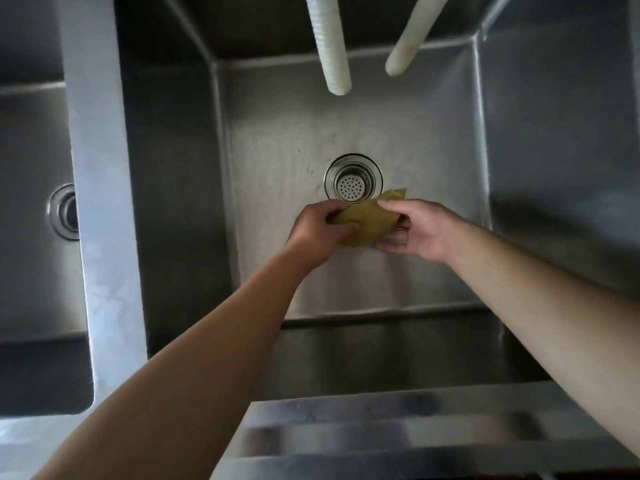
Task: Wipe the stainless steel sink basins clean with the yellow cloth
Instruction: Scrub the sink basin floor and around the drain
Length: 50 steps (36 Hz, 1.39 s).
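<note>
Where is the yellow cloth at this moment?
In the head view, the cloth is held between the left hand and right hand, over the right basin, just below its drain.

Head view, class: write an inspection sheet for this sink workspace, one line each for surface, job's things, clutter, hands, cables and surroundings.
Surface: middle basin of stainless steel, faint dark specks near the strainer drain.
Job's things: yellow cloth held above the basin floor, near the drain.
Clutter: nothing seen.
Hands: left hand and right hand both grip the cloth.
Cables: none; two white hoses hang over the basin.
Surroundings: a second basin at left with its own drain; steel front ledge.
</note>
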Each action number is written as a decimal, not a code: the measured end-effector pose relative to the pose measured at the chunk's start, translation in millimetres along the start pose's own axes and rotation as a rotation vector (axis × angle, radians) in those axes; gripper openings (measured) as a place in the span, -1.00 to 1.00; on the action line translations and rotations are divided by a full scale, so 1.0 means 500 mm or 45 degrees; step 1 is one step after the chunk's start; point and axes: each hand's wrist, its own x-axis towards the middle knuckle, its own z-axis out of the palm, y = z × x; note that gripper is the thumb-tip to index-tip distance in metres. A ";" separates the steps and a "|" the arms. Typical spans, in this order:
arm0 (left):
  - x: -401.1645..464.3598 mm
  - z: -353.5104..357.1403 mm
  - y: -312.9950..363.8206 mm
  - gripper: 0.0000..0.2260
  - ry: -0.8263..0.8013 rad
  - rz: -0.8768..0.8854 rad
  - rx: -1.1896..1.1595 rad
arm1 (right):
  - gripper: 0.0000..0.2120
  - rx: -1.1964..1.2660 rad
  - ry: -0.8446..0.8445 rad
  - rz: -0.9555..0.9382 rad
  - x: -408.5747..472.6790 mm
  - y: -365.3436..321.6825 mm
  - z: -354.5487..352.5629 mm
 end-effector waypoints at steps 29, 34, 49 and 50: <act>-0.009 -0.057 0.043 -0.76 -0.020 0.094 0.123 | -0.91 -1.551 0.148 -1.055 -0.027 -0.027 -0.053; 0.033 -0.032 0.041 -0.67 -0.064 0.036 0.129 | -0.92 -1.614 0.185 -0.993 -0.014 -0.058 -0.092; -0.003 0.078 -0.030 -0.76 -0.283 0.272 0.663 | -0.93 -2.124 0.262 -0.729 -0.034 0.053 -0.142; -0.006 0.082 -0.052 -0.76 -0.339 0.286 0.747 | -0.91 -2.103 0.181 -0.600 -0.028 0.074 -0.143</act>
